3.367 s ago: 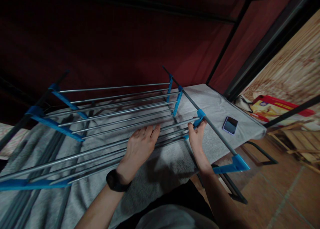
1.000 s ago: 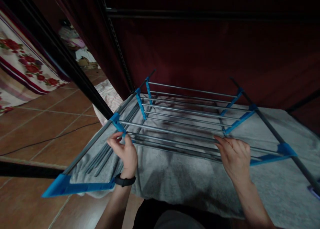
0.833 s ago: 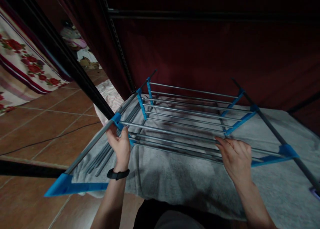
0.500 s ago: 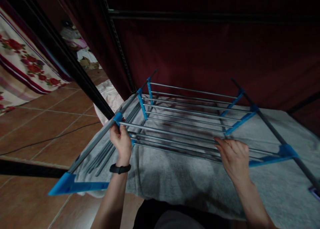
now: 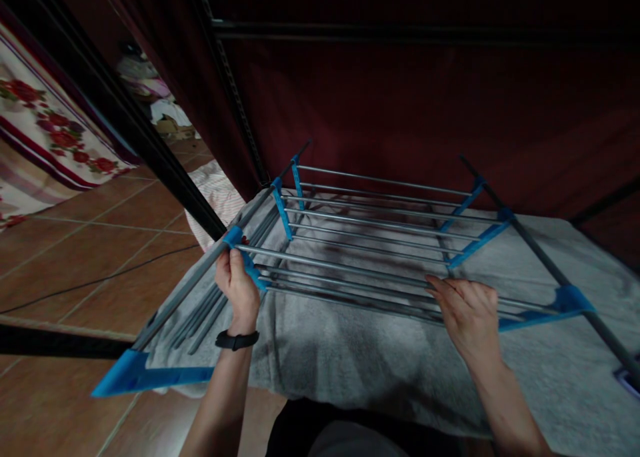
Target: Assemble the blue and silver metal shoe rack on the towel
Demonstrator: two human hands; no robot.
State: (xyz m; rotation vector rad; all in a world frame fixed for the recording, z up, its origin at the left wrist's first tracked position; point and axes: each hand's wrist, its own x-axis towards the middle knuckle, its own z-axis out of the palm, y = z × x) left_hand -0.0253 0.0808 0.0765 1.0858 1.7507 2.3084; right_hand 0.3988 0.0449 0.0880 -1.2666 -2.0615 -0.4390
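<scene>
A drying rack frame of grey metal tubes and blue plastic brackets lies on a grey blanket (image 5: 340, 360). My left hand (image 5: 238, 289), a black band at its wrist, is closed at a blue bracket (image 5: 255, 272) on the left side pole (image 5: 183, 299); its fingertips are partly hidden. Farther right, my right hand (image 5: 467, 307) pinches the upper crossbar (image 5: 325, 264) from above. That bar spans toward the right blue bracket (image 5: 575, 300). Behind it, two more bracket pairs carry several thin crossbars (image 5: 380, 226). Loose grey tubes (image 5: 207, 318) lie under the left side.
A dark red curtain (image 5: 400, 110) hangs behind the rack, with a black metal bar (image 5: 425, 32) across it. A black post (image 5: 165, 170) slants down at the left. Beyond it are floral fabric (image 5: 65, 137), a dark cable (image 5: 110, 274) and tiled floor (image 5: 55, 244).
My left hand has shifted slightly on the bracket, and more of the blue plastic shows beside its fingers. The right hand keeps its hold on the crossbar. The view has drifted a little.
</scene>
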